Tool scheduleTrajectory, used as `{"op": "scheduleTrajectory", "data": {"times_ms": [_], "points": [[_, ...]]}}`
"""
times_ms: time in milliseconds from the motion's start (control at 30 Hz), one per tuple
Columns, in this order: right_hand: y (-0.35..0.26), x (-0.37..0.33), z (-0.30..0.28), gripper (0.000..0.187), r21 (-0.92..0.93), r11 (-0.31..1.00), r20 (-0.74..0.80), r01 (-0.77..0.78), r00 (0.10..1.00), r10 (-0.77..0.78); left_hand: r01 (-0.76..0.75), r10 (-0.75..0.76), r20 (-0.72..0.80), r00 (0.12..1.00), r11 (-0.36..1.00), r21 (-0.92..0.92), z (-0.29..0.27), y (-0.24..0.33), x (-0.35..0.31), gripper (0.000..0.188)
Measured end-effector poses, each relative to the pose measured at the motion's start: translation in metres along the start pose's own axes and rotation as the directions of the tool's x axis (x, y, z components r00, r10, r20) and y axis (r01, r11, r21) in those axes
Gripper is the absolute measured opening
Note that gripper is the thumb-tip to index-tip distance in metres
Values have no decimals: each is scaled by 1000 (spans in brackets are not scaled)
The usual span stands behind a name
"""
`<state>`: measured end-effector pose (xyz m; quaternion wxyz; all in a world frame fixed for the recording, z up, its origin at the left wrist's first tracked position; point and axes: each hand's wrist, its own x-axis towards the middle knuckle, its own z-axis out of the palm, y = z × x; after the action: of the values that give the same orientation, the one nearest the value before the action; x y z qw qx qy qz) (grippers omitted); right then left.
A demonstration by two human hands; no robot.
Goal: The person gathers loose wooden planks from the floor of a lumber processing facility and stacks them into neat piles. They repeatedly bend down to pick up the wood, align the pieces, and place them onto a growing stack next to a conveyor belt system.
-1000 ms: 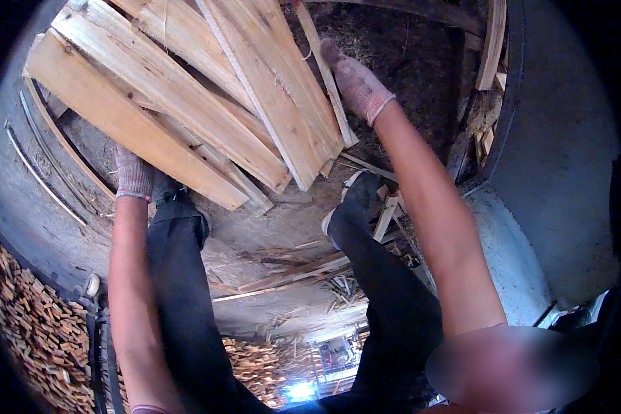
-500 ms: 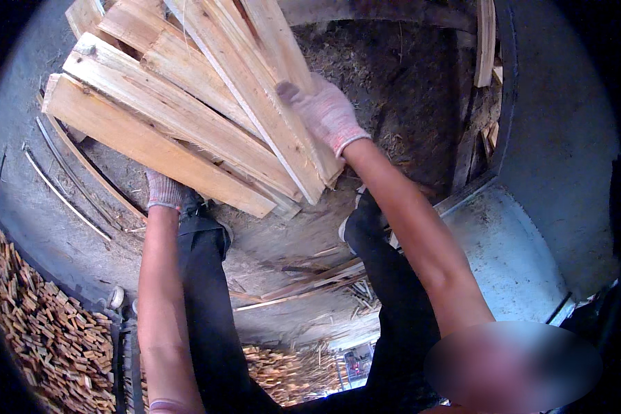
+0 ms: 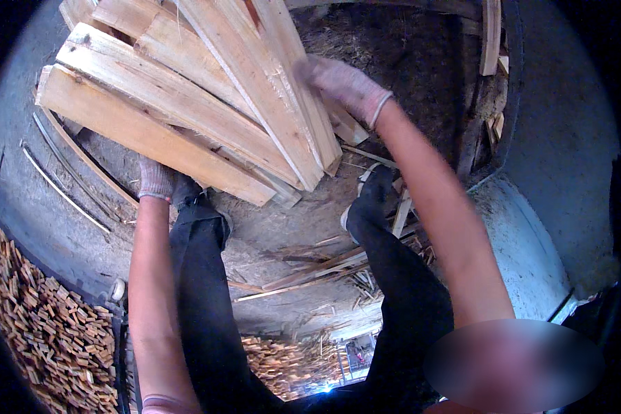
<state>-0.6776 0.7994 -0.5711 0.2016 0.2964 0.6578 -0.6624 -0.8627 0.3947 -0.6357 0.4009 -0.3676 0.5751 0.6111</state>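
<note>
A fanned stack of rough-sawn wooden boards fills the upper left, their near ends spread above my feet. My left hand, in a pale knitted glove, reaches under the lowest board's left edge; its fingers are hidden beneath the wood. My right hand, also gloved, is at the right side of the stack against the outermost board. Its fingers are smeared by motion, so their grip does not show. Below that hand, a short board end sticks out from behind the stack.
Thin wood strips litter the ground between my legs. Bent slats lie at left. A large heap of small wood pieces is at lower left. A pale, dusty panel stands at right, with upright timber beyond.
My right hand has moved right and slightly up, from on top of the boards to their right side. The short board end now shows beside the stack. My left hand stays under the stack.
</note>
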Motion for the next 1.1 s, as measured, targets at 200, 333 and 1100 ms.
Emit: {"op": "scheduleTrajectory", "data": {"times_ms": [200, 333, 1100], "points": [[56, 54, -24, 84, 108, 994, -35, 21, 999, -17, 36, -36, 93, 995, 999, 9, 27, 9, 10, 66], [0, 59, 28, 102, 423, 885, 203, -194, 972, 116, 111, -93, 135, 986, 985, -132, 29, -18, -6, 67], [-114, -66, 97, 97, 525, 790, 292, -318, 938, 184, 250, -226, 159, 961, 955, -157, -17, -47, -121, 69]]}}
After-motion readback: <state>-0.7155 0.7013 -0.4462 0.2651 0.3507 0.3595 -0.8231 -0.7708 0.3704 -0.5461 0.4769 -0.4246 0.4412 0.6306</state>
